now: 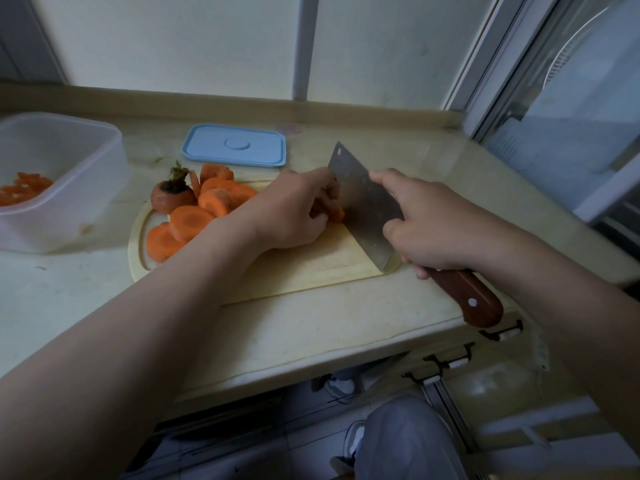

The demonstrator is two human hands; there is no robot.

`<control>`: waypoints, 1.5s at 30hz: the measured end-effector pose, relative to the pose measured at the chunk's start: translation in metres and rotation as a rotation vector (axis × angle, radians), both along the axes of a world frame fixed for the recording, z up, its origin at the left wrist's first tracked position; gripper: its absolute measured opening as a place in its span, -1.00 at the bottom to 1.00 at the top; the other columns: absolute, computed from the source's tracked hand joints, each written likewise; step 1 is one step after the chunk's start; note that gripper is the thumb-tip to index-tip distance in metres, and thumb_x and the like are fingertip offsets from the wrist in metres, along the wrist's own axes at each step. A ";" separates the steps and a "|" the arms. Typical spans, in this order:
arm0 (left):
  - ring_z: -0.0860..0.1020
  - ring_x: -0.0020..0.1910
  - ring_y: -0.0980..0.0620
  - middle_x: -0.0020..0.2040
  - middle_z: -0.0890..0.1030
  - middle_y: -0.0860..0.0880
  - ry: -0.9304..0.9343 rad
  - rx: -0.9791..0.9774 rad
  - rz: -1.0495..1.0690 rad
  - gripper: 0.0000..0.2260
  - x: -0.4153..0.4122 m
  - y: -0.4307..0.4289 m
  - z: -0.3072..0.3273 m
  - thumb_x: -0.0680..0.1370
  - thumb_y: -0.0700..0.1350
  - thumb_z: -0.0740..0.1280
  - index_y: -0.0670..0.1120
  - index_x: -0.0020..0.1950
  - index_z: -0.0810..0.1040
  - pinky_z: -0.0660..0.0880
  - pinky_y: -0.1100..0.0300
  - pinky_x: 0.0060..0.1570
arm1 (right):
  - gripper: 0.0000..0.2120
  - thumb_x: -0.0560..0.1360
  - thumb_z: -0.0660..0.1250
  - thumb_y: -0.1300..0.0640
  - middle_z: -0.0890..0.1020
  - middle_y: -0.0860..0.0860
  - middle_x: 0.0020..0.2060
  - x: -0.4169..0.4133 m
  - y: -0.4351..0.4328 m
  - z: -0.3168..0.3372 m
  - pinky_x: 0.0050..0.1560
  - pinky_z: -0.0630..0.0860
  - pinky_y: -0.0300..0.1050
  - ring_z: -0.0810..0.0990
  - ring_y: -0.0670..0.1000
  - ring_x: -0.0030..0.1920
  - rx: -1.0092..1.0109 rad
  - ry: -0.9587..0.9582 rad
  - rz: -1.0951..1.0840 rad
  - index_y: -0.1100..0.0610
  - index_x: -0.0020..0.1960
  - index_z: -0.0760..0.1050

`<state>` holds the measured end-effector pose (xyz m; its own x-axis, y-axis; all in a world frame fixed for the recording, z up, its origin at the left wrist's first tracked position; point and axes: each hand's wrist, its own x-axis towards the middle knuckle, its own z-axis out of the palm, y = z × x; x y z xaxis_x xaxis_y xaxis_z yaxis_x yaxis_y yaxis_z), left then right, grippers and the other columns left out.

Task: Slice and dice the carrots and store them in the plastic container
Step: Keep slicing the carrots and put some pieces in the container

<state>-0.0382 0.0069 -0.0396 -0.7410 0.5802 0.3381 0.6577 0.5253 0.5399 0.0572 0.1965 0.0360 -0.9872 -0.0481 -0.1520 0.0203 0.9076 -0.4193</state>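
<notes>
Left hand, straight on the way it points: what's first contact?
Likely the cleaver: the left hand holds a carrot piece right against its blade, fingers nearly touching it, though depth is unclear.

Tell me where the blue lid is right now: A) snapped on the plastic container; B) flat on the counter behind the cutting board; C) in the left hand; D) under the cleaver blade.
B: the blue lid lies flat on the counter beyond the cutting board, and the plastic container stands open at the left.
</notes>
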 end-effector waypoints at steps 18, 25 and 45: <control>0.64 -0.01 0.19 0.00 0.68 0.04 -0.120 0.061 0.004 -0.74 0.002 -0.001 0.001 0.50 -0.29 0.35 -0.07 0.15 0.49 0.56 0.33 0.08 | -0.26 0.61 0.18 0.24 0.51 0.07 0.40 -0.003 0.004 -0.008 -0.42 0.64 -0.14 0.71 0.02 -0.38 -0.073 0.175 -0.025 -0.24 0.67 0.04; 0.64 -0.01 0.15 0.01 0.69 0.01 -0.082 0.068 0.011 -0.75 0.002 -0.002 0.001 0.51 -0.28 0.36 -0.10 0.16 0.50 0.55 0.38 0.05 | -0.28 0.63 0.18 0.23 0.56 0.15 0.32 -0.001 0.004 -0.005 -0.47 0.54 -0.23 0.67 0.00 -0.48 -0.069 0.136 -0.049 -0.24 0.66 0.06; 0.65 -0.02 0.15 0.01 0.69 0.00 -0.056 0.064 0.011 -0.75 0.000 -0.002 0.000 0.50 -0.29 0.37 -0.10 0.14 0.51 0.57 0.36 0.01 | -0.28 0.63 0.19 0.22 0.54 0.04 0.02 0.000 -0.002 -0.003 -0.49 0.52 -0.24 0.67 -0.04 -0.47 -0.021 0.099 -0.015 -0.21 0.67 0.04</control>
<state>-0.0378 0.0045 -0.0395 -0.7662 0.5502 0.3321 0.6197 0.4956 0.6086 0.0575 0.1944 0.0326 -0.9980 -0.0356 -0.0525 -0.0089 0.8984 -0.4390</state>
